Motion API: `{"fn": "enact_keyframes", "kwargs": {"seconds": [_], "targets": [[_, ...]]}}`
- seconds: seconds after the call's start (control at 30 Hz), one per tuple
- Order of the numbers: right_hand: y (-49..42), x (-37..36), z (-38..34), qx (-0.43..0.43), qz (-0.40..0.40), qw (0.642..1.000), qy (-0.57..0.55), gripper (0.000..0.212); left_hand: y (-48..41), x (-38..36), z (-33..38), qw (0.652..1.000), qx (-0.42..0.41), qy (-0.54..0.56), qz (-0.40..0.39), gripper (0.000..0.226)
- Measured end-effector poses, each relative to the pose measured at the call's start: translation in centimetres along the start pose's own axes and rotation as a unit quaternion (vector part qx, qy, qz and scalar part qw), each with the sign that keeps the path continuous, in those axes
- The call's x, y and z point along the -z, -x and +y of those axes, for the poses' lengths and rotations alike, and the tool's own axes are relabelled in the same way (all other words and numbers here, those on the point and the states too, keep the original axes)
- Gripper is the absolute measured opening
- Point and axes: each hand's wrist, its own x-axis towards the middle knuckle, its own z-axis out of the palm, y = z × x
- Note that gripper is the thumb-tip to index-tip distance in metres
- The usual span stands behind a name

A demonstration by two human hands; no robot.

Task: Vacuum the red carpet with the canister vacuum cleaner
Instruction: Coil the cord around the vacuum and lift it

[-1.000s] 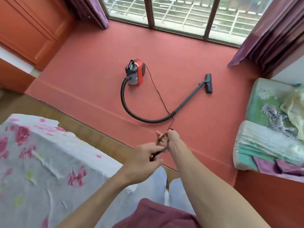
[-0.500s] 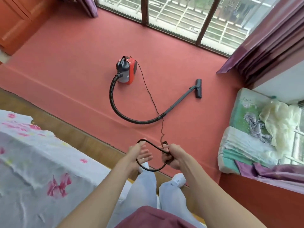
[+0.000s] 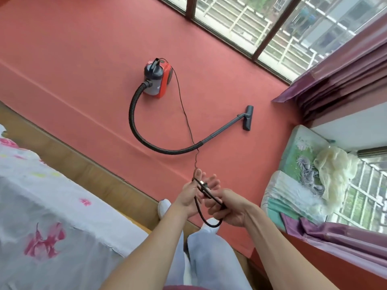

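Now drawn tighter than half a second back: power cord [image 3: 211, 196] loop, gripped by curled right hand [image 3: 228, 212], laid across spread-fingered left hand [image 3: 193, 193], plug [image 3: 204, 186] exposed. Likely plugging-in stage; vacuuming not yet begun. Canister vacuum cleaner [image 3: 157, 79] parked on red carpet [image 3: 83, 59], well beyond both hands. Pale marking on canister: unreadable.

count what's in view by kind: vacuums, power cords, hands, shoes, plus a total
canister vacuum: 1
power cord: 1
hands: 2 (left hand, right hand)
white shoes: 2, the second partly hidden behind the cord loop
total: 6
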Motion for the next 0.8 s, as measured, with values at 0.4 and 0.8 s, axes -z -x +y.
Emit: {"fn": "enact_keyframes", "kwargs": {"seconds": [0.4,0.8], "targets": [[-1.5,0.5,-1.9,0.129,0.040,0.991,-0.002,0.021,-6.4,-0.8,2.4,0.992,-0.034,0.073,0.098,0.037],[-0.6,4.1,-9.2,0.262,0.208,0.930,-0.150,0.027,-18.1,-9.2,7.3,0.975,0.017,0.209,0.069,0.052]]}}
